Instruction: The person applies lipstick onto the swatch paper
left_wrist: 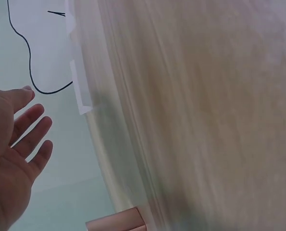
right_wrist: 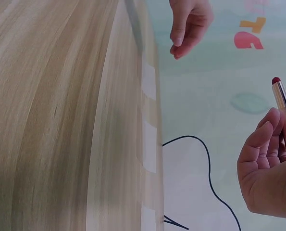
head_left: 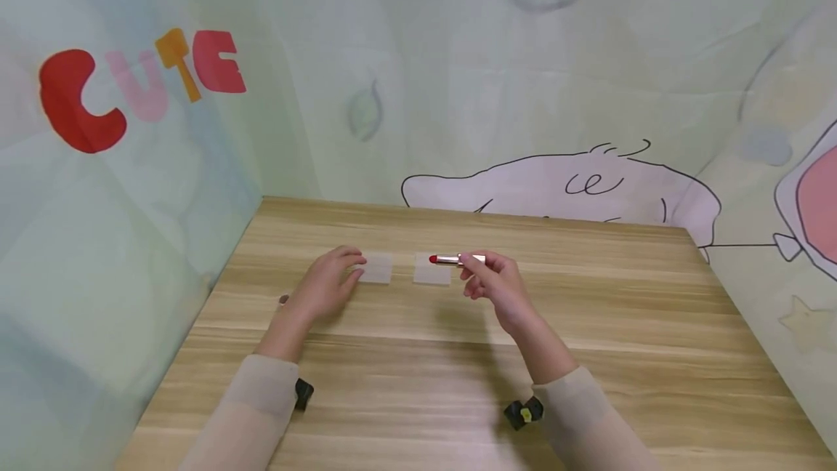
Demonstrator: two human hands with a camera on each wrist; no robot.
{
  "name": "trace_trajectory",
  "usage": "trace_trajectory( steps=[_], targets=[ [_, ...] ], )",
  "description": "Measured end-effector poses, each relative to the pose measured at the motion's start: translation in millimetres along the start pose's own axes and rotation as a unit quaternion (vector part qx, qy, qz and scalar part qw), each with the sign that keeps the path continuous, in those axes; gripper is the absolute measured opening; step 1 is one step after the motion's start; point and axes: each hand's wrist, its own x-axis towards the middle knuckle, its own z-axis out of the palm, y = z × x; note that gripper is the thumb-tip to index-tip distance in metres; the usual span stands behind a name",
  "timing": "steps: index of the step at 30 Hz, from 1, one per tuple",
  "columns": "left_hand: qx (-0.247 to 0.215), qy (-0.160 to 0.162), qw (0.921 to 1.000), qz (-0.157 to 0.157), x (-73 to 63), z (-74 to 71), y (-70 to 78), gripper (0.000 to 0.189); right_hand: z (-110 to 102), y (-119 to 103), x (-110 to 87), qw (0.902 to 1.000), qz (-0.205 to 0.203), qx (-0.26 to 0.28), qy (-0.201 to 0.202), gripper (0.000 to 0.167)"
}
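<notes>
My right hand (head_left: 500,286) pinches an uncapped lipstick (head_left: 447,260) with a red tip pointing left, level over a pale translucent square (head_left: 432,275). In the right wrist view, the lipstick (right_wrist: 281,95) shows a shiny metallic tube, its base between the thumb and fingers. My left hand (head_left: 325,286) is over the table with relaxed, parted fingers, its fingertips at the left edge of another pale square (head_left: 376,269). Nothing is in its grasp in the left wrist view. Beside the left wrist stands a small rose-gold cylinder (left_wrist: 116,221), partly cut off by that view's edge.
The wood-grain table (head_left: 405,384) meets a printed cloth backdrop (head_left: 445,93) at its back and left edges. In the right wrist view, a further pale square (right_wrist: 148,219) lies in line with the other two. Black wrist cameras (head_left: 523,413) sit at the sleeves.
</notes>
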Motion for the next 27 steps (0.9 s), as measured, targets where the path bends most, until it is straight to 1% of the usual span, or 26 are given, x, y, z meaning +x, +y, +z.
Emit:
trace_trajectory(
  steps=[5, 10, 12, 19, 23, 27],
  targets=[
    [0.027, -0.024, 0.9993, 0.001, 2.4, 2.8, -6.2, 0.027, 1.1, 1.0, 0.6, 1.0000, 0.004, 0.000, -0.003, 0.021],
    [0.044, -0.045, 0.9979, -0.010, 5.1, 5.9, -9.9, 0.027, 2.5, 0.9, 1.3, 1.0000, 0.005, -0.001, -0.002, 0.021],
    [0.049, -0.046, 0.9977, -0.008, 6.1, 7.0, -11.5, 0.026, 2.9, 1.2, 1.7, 1.0000, 0.004, -0.002, -0.003, 0.021],
    [0.082, -0.040, 0.9957, 0.018, 8.8, 9.9, -18.0, 0.021, 8.8, 4.9, 2.7, 0.9999, 0.009, -0.005, -0.005, 0.019],
    [0.087, -0.045, 0.9950, 0.019, 10.2, 10.2, -19.9, 0.022, 12.3, 6.2, 2.5, 1.0000, 0.009, -0.003, -0.003, 0.019],
    [0.096, -0.059, 0.9934, 0.020, 11.6, 10.2, -19.7, 0.023, 14.5, 7.5, 3.3, 0.9999, 0.009, -0.010, -0.006, 0.023]
  ],
)
